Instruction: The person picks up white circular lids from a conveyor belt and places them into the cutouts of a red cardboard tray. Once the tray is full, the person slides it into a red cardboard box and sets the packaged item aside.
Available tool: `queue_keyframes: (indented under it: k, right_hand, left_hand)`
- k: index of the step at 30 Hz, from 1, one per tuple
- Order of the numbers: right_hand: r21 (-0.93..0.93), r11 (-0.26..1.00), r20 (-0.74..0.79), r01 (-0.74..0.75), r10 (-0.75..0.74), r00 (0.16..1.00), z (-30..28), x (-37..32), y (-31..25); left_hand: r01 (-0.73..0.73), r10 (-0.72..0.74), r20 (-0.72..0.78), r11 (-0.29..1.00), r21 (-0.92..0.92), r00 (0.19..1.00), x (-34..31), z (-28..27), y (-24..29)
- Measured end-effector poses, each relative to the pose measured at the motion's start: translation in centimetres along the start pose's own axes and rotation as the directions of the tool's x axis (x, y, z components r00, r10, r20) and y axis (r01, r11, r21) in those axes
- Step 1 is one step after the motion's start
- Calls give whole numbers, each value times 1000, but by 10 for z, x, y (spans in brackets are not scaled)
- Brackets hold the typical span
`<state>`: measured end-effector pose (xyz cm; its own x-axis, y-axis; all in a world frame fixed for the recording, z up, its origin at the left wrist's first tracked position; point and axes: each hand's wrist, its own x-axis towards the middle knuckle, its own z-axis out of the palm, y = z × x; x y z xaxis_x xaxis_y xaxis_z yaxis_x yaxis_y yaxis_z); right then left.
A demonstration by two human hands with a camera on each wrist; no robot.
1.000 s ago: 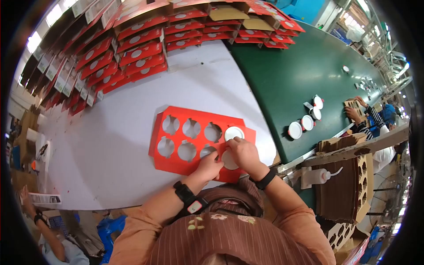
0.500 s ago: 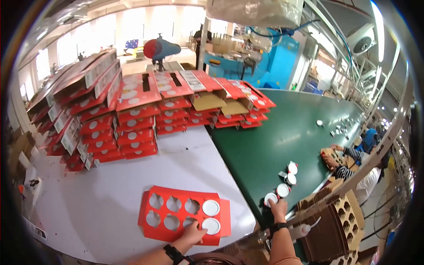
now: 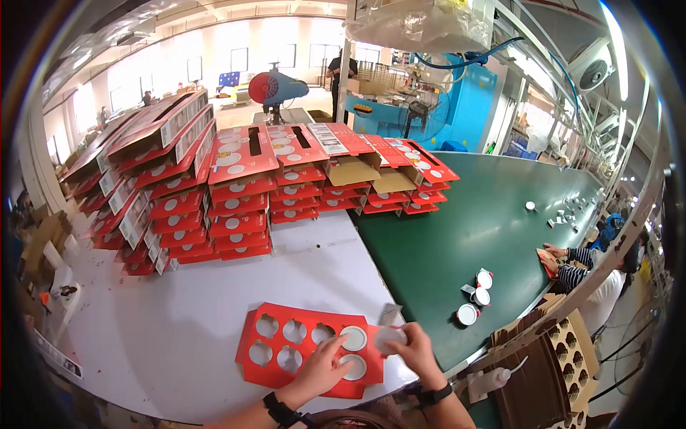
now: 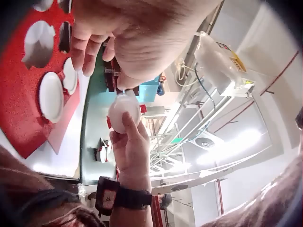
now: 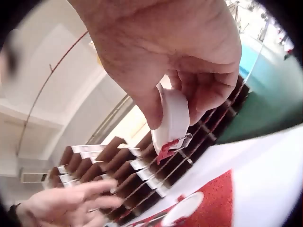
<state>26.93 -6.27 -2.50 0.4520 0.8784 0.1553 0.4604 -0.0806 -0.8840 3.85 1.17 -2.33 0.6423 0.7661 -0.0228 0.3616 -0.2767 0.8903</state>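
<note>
My right hand pinches a small round white jar between thumb and fingers, above the right end of a red card. A red tab and a wire clasp show at the jar's edge. The card lies flat, with rows of round cut-outs. In its right column sit two white-lidded jars, a far one and a near one. My left hand reaches over the card beside them, its fingers extended and holding nothing. In the left wrist view those fingers hang loosely near the lids.
Three white jars stand on the green belt to the right. Stacked red cartons line the table's far side. A small pale tag-like piece shows by the table's right edge. A white squeeze bottle and cardboard dividers are at lower right.
My right hand went from the card to the belt, took the nearest jar and brought it back left over the card. My left hand shifted toward the seated jars. The head view has tilted up.
</note>
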Motion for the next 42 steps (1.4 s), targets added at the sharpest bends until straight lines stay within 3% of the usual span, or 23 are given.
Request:
queue_keyframes:
  k: [2,3,6,7,8,9,11,13,14,15,16,21,24,26,29,30,32,35,36,39,41,42]
  right_hand:
    - [-62,997,165,51,-40,985,16,-13,-20]
    - [17,1000,208,13,-16,978,19,-21,-43]
    - [-11,992,217,124,-119,969,24,-30,-50]
    - [-14,968,164,252,-246,955,26,-31,-49]
    - [42,966,179,254,-258,950,26,-33,-48]
    - [65,975,237,212,-221,946,21,-35,-61]
    - [26,978,277,208,-207,938,14,-38,-72]
    - [212,968,365,135,-206,908,7,-38,-70]
    - [346,938,386,-32,-112,916,3,-37,-71]
    - [465,863,419,-197,-18,908,0,-38,-72]
    - [526,816,426,-238,-11,905,-1,-36,-70]
    - [521,819,466,-241,-35,884,-5,-30,-70]
    - [493,846,516,-205,-94,852,-9,-26,-66]
    - [474,851,552,-226,-87,829,-11,-26,-66]
    - [487,843,553,-230,-93,828,-9,-29,-64]
    - [487,842,553,-232,-92,828,-8,-29,-62]
    - [555,786,607,-271,-161,778,-4,-28,-55]
    - [568,732,604,-375,-61,795,7,-31,-44]
    - [617,636,635,-464,-54,771,13,-33,-42]
    - [640,525,659,-561,0,752,19,-33,-46]
    - [618,564,649,-547,26,760,23,-33,-38]
    - [600,595,579,-534,138,804,24,-32,-40]
  left_hand:
    - [-299,297,-29,950,-92,954,3,-4,21]
    - [-293,292,-21,952,-92,956,6,-7,25]
    - [-297,302,6,941,-159,953,5,-9,19]
    - [-267,288,50,930,-253,956,6,-8,6]
    - [-307,325,49,924,-229,944,4,-13,9]
    - [-260,287,111,943,-210,951,3,-20,12]
    - [-285,313,92,930,-233,945,-1,-22,14]
    - [-124,217,162,886,-447,963,-3,-21,16]
    - [-16,128,221,895,-445,967,-4,-22,16]
    - [-10,122,225,896,-444,967,-5,-23,17]
    - [-45,150,233,914,-404,961,-5,-23,18]
    - [-82,187,265,929,-362,946,-5,-24,24]
    - [52,105,307,884,-464,946,-8,-22,25]
    - [233,38,440,806,-545,897,-12,-25,34]
    - [311,-2,515,799,-514,857,-12,-26,30]
    - [313,-4,515,799,-514,857,-12,-25,29]
    - [173,222,520,776,-606,825,-11,-22,28]
    - [145,203,434,752,-644,878,-13,-18,30]
    - [146,202,435,752,-643,878,-14,-18,35]
    - [52,211,376,811,-582,902,-16,-19,44]
    - [129,129,406,825,-550,905,-13,-19,37]
    - [127,126,398,825,-550,909,-12,-20,34]
